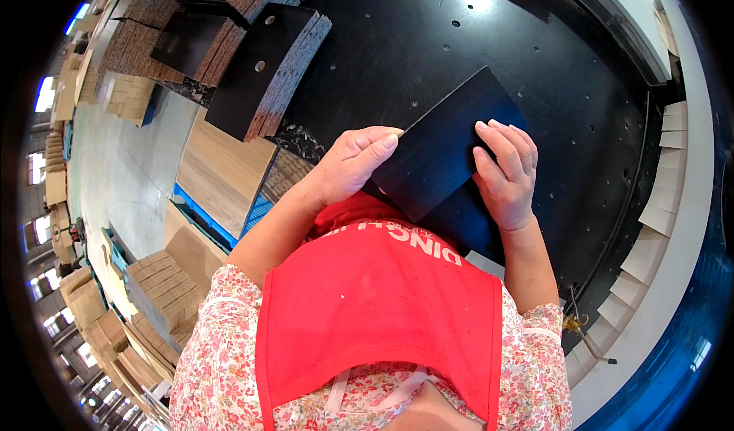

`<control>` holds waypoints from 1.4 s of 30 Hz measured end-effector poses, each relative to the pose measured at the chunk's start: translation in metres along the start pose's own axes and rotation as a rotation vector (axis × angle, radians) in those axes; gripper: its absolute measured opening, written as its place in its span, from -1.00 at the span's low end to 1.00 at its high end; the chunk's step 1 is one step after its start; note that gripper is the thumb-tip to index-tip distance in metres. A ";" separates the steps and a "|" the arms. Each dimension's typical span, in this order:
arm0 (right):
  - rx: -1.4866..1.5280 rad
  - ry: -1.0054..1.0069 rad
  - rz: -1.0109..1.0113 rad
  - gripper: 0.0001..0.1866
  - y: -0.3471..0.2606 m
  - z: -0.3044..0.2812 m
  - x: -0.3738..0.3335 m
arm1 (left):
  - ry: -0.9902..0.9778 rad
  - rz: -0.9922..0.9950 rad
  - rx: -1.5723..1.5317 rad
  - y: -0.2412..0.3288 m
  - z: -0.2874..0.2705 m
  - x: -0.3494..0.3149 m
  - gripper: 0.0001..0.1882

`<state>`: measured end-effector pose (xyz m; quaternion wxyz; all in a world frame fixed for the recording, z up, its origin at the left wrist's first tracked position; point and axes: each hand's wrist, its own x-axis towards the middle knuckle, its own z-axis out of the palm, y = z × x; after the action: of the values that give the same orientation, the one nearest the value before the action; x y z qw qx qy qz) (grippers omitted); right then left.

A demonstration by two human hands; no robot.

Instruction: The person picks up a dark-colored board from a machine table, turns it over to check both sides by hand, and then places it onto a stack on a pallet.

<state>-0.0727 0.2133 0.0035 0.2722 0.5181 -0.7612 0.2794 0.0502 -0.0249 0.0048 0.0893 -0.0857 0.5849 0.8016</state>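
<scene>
Item, one black rectangular panel [451, 144], thin and flat-faced, held slantwise in front of the person at the near side of a black worktable [382, 45] dotted with small round fittings. Left hand [355, 163]: closed in a pinch, thumb laid along the panel's left edge, fingers curled behind it. Right hand [508, 172]: half curled, fingertips touching the panel's upper face towards its right edge; whether it grips from beneath I cannot tell. Worn by the person: a red bib apron [375, 297] with pale lettering, over a floral-print top [222, 354]. To the left of the panel, well apart from it, a stack of black-faced boards [267, 83] with speckled brown edges, its top board showing two round holes; further stacks of like boards sit just beyond. Lower left, a wood-grain board [222, 163] beside a blue pallet [202, 217]; nearer, a cardboard stack [164, 289]. On the right, a row of overlapping white flaps [642, 259] follows the table's side, with a metal rod [592, 345] and yellow fitting [572, 323] near its lower end.
</scene>
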 end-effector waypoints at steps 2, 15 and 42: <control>-0.019 0.018 -0.010 -0.85 -0.001 0.000 0.001 | 0.026 0.006 0.009 0.003 0.003 -0.001 -0.51; 1.303 0.346 1.047 -0.71 -0.025 0.005 -0.015 | 0.076 0.226 0.117 -0.007 0.012 -0.002 -0.49; 1.650 -0.368 1.234 -0.55 -0.017 -0.022 0.000 | 0.139 0.144 -0.054 -0.010 0.000 -0.002 -0.63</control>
<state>-0.0540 0.2239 0.0215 -0.4759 0.0991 -0.4963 0.7193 0.0547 -0.0222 -0.0045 -0.0115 -0.1011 0.5727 0.8135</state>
